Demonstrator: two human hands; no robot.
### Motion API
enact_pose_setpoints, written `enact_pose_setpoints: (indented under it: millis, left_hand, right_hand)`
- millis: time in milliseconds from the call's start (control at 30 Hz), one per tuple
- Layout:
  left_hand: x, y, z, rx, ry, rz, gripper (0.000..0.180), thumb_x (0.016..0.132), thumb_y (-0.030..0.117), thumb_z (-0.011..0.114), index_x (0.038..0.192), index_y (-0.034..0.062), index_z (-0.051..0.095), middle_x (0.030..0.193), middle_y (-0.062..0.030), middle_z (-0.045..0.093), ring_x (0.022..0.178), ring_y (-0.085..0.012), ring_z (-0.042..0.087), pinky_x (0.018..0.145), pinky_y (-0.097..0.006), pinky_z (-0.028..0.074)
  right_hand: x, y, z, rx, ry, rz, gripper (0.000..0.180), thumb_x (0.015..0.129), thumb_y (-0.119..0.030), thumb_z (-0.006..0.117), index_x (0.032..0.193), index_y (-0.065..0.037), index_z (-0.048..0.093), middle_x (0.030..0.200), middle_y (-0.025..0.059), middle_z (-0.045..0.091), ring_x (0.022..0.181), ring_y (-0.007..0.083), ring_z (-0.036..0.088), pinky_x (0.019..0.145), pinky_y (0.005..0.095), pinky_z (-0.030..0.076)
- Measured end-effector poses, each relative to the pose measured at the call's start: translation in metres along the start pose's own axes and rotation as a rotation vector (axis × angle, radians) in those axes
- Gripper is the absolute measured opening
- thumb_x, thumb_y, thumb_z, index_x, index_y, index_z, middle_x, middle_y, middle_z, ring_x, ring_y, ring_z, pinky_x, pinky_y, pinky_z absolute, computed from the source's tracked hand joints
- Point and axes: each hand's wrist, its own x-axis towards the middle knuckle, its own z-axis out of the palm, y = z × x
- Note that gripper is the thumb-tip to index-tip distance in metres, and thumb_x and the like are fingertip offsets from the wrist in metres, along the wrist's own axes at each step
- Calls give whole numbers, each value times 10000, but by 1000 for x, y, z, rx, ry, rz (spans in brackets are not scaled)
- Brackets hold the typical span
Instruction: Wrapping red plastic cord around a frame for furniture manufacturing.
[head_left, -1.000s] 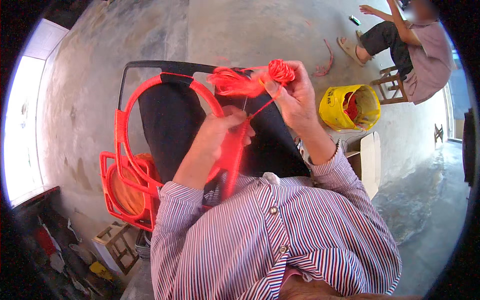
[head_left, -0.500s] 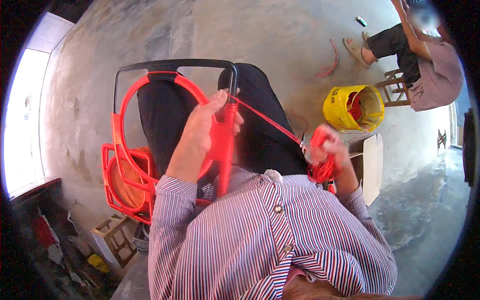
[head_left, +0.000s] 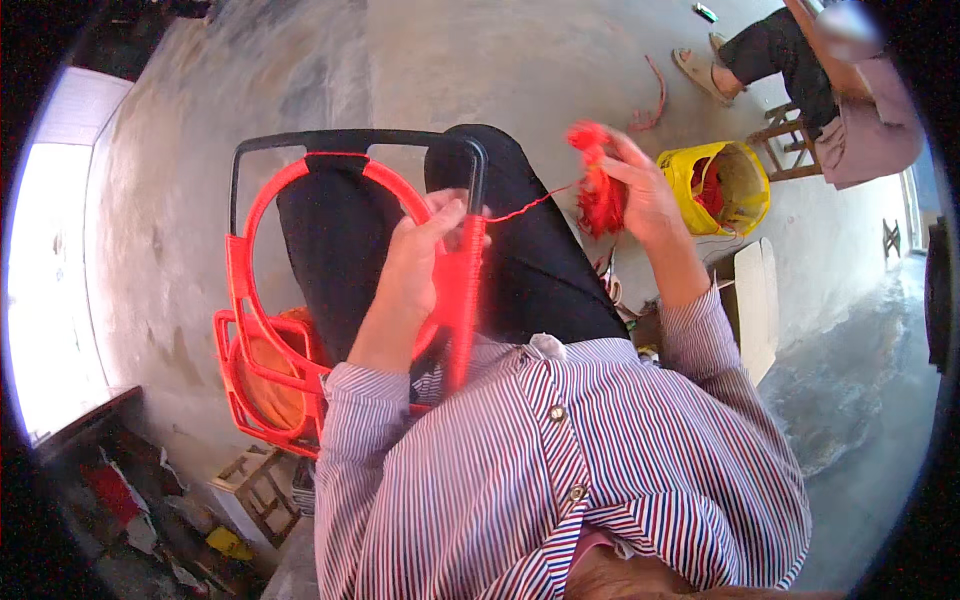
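A black rectangular frame [head_left: 400, 137] with a red ring [head_left: 247, 208] inside it rests across my lap. Red cord wraps closely round the lower part of the frame's right side bar [head_left: 462, 310]. My left hand [head_left: 418, 255] is closed round that bar from inside, its thumb near the top of the wrapping; some fingers are hidden behind. From there a red strand [head_left: 522, 209] runs to the right, gently sagging. It leads to a bundle of red cord [head_left: 600, 197], which my right hand [head_left: 645, 195] grips above my right thigh.
A similar red frame [head_left: 232, 400] with an orange-brown centre leans at my left, above a wooden stool [head_left: 262, 490]. To the right stand a yellow bucket [head_left: 745, 195] with red material inside and an open carton [head_left: 752, 310]. A person [head_left: 865, 130] sits beyond the bucket.
My right hand has swung up and away from my body with the cord bundle, and the strand has gone from taut to slightly slack. My left hand still holds the bar.
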Motion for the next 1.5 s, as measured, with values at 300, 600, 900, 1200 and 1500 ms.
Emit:
enact_pose_setpoints:
  millis: [300,600,900,1200,1500]
  left_hand:
    - [2,-13,3,56,69,534,621,805,24,533,1386,5,316,1265,-114,485,1152,-206,486,1020,-338,358]
    - [8,-10,-11,-167,-84,27,496,871,301,548,1211,-58,515,1095,-140,613,929,-231,603,840,-356,502]
    - [9,-7,0,-17,-210,-108,373,868,252,615,1109,-30,579,894,-158,668,702,-255,656,655,-362,551]
    - [7,-6,1,77,-133,-154,174,856,166,652,918,13,597,789,-138,665,612,-221,645,584,-323,538]
    - [13,0,2,77,-10,-154,247,898,231,595,1000,6,610,733,-110,641,576,-195,609,564,-309,514]
  right_hand:
    - [36,-1,110,-1235,-477,-759,200,769,-161,682,953,-88,652,1048,85,615,937,253,609,818,382,501]
    - [2,13,70,-1113,-47,-828,372,654,-239,786,962,-80,649,1077,118,590,1040,314,543,883,436,454]
    - [4,38,58,-630,-140,-562,264,767,-164,677,986,-28,622,1126,124,602,1026,262,595,893,364,458]
    - [-59,-8,44,258,-437,-154,266,830,-250,603,972,-62,479,747,141,595,755,319,621,878,458,448]
    - [-132,-34,43,239,-371,-72,367,889,-329,595,1103,-65,456,598,52,494,522,191,536,795,395,453]
